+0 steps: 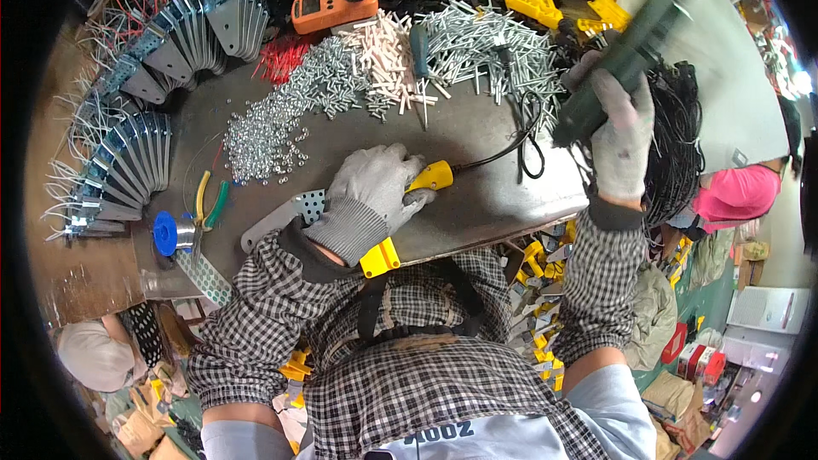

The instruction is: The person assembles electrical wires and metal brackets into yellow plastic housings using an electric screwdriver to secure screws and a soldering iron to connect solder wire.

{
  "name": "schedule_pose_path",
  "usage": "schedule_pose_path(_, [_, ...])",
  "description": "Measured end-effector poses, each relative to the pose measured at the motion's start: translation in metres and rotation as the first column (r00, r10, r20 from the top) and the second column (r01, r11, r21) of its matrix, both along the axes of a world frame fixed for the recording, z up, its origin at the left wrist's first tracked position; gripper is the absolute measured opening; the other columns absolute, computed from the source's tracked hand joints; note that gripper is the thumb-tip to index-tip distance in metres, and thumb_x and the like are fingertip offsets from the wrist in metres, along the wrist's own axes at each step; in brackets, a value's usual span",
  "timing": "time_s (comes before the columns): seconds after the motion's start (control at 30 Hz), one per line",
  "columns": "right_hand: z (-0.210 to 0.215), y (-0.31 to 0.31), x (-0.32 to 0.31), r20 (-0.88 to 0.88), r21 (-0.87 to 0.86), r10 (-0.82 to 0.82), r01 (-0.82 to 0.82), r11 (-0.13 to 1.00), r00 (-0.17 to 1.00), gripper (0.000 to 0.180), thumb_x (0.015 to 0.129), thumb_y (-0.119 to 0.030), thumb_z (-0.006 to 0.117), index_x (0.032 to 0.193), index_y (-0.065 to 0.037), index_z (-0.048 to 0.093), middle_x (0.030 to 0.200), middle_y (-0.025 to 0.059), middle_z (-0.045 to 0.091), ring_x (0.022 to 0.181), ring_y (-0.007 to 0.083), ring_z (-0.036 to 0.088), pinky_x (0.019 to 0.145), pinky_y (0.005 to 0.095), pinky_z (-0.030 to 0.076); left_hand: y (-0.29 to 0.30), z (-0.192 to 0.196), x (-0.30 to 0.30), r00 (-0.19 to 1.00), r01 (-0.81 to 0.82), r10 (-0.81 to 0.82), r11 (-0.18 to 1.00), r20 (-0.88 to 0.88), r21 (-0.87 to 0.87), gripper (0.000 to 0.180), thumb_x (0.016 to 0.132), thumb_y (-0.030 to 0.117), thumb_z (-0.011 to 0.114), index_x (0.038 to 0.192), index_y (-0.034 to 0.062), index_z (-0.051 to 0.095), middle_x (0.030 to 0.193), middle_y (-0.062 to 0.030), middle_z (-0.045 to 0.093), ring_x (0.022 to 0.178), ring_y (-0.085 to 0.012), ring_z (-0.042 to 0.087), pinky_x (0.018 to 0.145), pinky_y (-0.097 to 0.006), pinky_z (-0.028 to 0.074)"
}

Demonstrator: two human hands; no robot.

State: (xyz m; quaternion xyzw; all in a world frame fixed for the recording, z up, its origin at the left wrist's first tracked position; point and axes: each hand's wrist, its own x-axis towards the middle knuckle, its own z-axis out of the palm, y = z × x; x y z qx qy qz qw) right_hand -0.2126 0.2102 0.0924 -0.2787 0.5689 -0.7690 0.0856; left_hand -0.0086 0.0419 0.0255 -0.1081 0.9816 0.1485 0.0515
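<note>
My left hand [375,192], in a grey glove, is closed around a yellow plastic housing [433,175] over the near part of the bench. A black cord [498,153] runs from that housing toward the right. Under my left wrist another yellow piece [379,257] shows at the bench edge; whether it joins the held housing is hidden. Beside that hand lies a perforated metal plate [277,220]. My gloved right hand [622,132] is wrapped round a thick dark green cylindrical tool [618,64], tilted up to the right, its far end smeared by motion.
Heaps of nuts [256,140], short metal sleeves [328,72], pale tubes [379,51] and long screws [486,43] cover the back. A screwdriver [419,55] lies among them. Pliers [209,204] and a solder spool [170,232] sit left; black cables [677,145] are bundled right.
</note>
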Motion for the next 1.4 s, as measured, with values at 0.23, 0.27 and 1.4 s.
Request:
schedule_pose_path(0.23, [-0.036, -0.072, 0.070, -0.117, -0.029, 0.035, -0.038, 0.999, 0.992, 0.042, 0.087, -0.008, 0.064, 0.119, 0.009, 0.045, 0.061, 0.0048, 0.052, 0.051, 0.0164, 0.053, 0.055, 0.0333, 0.048, 0.001, 0.009, -0.004, 0.995, -0.096, 0.094, 0.991, 0.022, 0.091, 0.043, 0.082, 0.043, 0.069, 0.112, 0.0134, 0.066, 0.091, -0.0121, 0.060, 0.091, -0.0320, 0.061, 0.082, -0.042, 0.050])
schedule_pose_path(0.27, [-0.042, -0.079, 0.072, -0.081, -0.064, 0.111, -0.117, 0.991, 0.991, 0.042, 0.087, -0.008, 0.065, 0.119, 0.009, 0.044, 0.061, 0.0051, 0.052, 0.050, 0.0170, 0.052, 0.053, 0.0338, 0.048, 0.002, 0.010, -0.003, 0.995, -0.103, 0.102, 0.990, 0.021, 0.099, 0.042, 0.083, 0.044, 0.069, 0.110, 0.0125, 0.066, 0.090, -0.0126, 0.061, 0.089, -0.0322, 0.062, 0.080, -0.042, 0.050])
schedule_pose_path(1.4, [-0.046, -0.062, 0.073, -0.428, 0.207, 0.676, -0.663, 0.719, 0.600, 0.033, 0.083, -0.019, 0.074, 0.100, -0.001, 0.053, 0.070, 0.0121, 0.060, 0.054, 0.0209, 0.057, 0.050, 0.0360, 0.050, -0.002, 0.001, 0.005, 0.994, -0.086, 0.091, 0.993, -0.062, 0.087, 0.036, 0.080, 0.038, 0.070, 0.107, 0.0140, 0.068, 0.088, -0.0085, 0.067, 0.087, -0.0262, 0.066, 0.077, -0.041, 0.051])
